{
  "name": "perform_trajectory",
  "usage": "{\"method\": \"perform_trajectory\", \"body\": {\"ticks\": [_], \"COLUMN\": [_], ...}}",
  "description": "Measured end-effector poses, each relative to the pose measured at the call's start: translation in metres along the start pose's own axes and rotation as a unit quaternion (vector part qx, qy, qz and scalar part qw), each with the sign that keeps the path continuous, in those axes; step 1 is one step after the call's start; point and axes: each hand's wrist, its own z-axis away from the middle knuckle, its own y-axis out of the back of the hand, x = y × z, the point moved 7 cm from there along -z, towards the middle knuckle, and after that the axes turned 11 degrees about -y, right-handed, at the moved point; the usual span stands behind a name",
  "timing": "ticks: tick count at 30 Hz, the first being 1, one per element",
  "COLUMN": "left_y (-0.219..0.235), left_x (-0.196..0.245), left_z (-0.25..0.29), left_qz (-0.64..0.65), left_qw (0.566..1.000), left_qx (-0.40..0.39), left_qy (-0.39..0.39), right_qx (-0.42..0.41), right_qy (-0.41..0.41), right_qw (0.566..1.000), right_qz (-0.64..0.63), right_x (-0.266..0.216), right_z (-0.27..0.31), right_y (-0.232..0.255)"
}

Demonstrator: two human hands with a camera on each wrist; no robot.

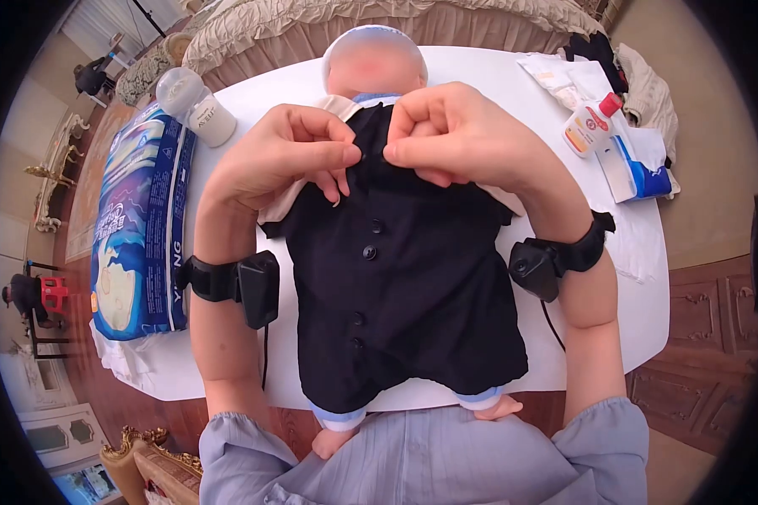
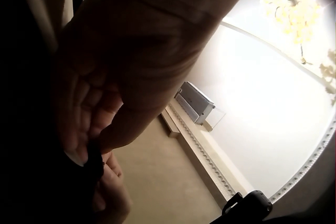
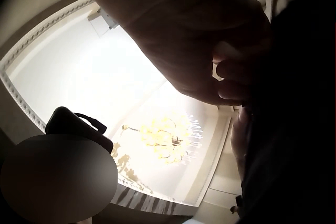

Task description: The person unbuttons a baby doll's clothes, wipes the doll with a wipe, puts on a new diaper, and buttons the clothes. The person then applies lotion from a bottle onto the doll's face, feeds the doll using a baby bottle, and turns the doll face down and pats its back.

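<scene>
A baby doll [image 1: 375,77] in a pale cap lies on its back on the white table, its feet toward the person. Over its body is a black garment [image 1: 429,278] with dark buttons [image 1: 370,252] down the front. High on the chest, the left hand [image 1: 282,156] pinches the black cloth between thumb and forefinger. Facing it a short way to the right, the right hand [image 1: 463,139] pinches the other side of the same opening. In the left wrist view, dark cloth meets the left fingertips [image 2: 79,157]. The right wrist view is too dark at the fingertips for detail.
A blue diaper pack [image 1: 139,227] lies along the table's left side, with a baby bottle [image 1: 213,120] by its far end. At the right are a red-capped bottle [image 1: 588,126], a blue-and-white packet [image 1: 636,172] and white cloths. A draped bed [image 1: 269,42] stands beyond the table [image 1: 564,353].
</scene>
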Motion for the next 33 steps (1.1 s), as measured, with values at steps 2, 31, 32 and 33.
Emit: {"method": "perform_trajectory", "body": {"ticks": [2,31,32,33], "left_y": [0.0,-0.005,-0.007,-0.007], "left_x": [0.001,0.004,0.0,0.0], "left_z": [-0.001,0.005,0.007,0.007], "left_qz": [0.001,-0.014,-0.014,-0.024], "left_qw": [1.0,0.997,0.997,0.995], "left_qx": [-0.005,0.068,0.067,0.081], "left_qy": [0.003,-0.034,-0.033,-0.059], "right_qx": [0.0,0.067,0.068,0.087], "right_qy": [0.007,0.03,0.029,0.03], "right_qw": [0.999,0.989,0.989,0.988], "right_qz": [-0.036,-0.125,-0.126,-0.124], "right_x": [-0.001,0.011,0.012,0.012], "right_z": [-0.002,-0.006,-0.005,-0.004], "right_y": [0.001,-0.011,-0.014,-0.014]}}
